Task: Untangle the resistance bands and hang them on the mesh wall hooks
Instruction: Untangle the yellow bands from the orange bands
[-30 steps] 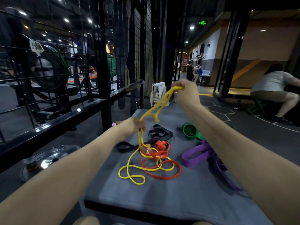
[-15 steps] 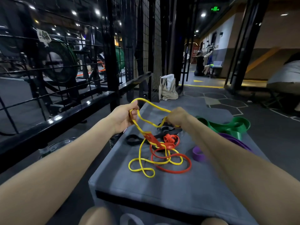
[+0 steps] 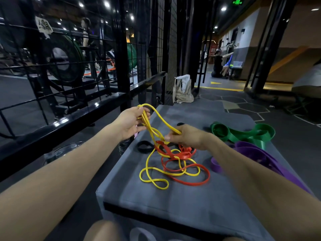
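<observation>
So from the head cam, looking down over both bare forearms: the left hand [image 3: 132, 121] is gripping a bunch of strands of the yellow resistance band [image 3: 152, 173], fingers curled around them, and it's holding them up above the left edge of the grey padded box [image 3: 173, 204]. The right hand [image 3: 186, 136] is sitting lower and a bit to the right, pinching another strand of the same yellow band between thumb and fingers, so a loop of it is arching between the two hands. The rest of the yellow band is trailing down onto the pad and lying in loose loops, all mixed up with the orange-red band [image 3: 188, 181], which is lying on the pad right under the right hand and crossing over and under the yellow one in a few spots. A black band [image 3: 145, 146] is poking out just behind that tangle, partly hidden by the hands. Off to the right, the wide green band [image 3: 246, 133] is lying folded near the far right corner of the pad, and the purple band [image 3: 253, 153] is lying just in front of it, running along the right edge and partly covered by the right forearm. The black mesh wall [image 3: 169, 49] is standing past the far end of the pad on the left, and a beige tote bag [image 3: 183, 90] is sitting on the floor at its foot.
</observation>
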Available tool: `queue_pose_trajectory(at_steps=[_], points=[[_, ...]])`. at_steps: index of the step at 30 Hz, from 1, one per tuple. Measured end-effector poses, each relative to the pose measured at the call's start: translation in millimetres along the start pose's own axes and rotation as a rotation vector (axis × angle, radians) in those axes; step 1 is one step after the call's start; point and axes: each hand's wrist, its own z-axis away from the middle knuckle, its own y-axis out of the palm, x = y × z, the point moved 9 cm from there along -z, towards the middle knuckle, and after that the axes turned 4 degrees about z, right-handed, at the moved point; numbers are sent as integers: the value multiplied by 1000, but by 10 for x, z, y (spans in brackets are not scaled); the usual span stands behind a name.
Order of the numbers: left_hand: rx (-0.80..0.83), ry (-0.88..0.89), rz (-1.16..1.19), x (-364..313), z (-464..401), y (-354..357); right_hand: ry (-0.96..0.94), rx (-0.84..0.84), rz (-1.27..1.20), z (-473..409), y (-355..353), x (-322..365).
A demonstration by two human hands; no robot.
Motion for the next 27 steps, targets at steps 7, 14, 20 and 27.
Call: queue_pose_trajectory(at_steps=[7,14,20,27], points=[[47,28,-4,16,-30,81,-25,-189,-115,-62,-219,-140],[135,66,77,-87,-56,579,-124,-268,175,-241,-85,63],[263,58,48,-60,-52,912,-85,-559,3,-119,-427,-108],[117,99,-524,600,-197,646,19,-709,-291,53,-761,-491]])
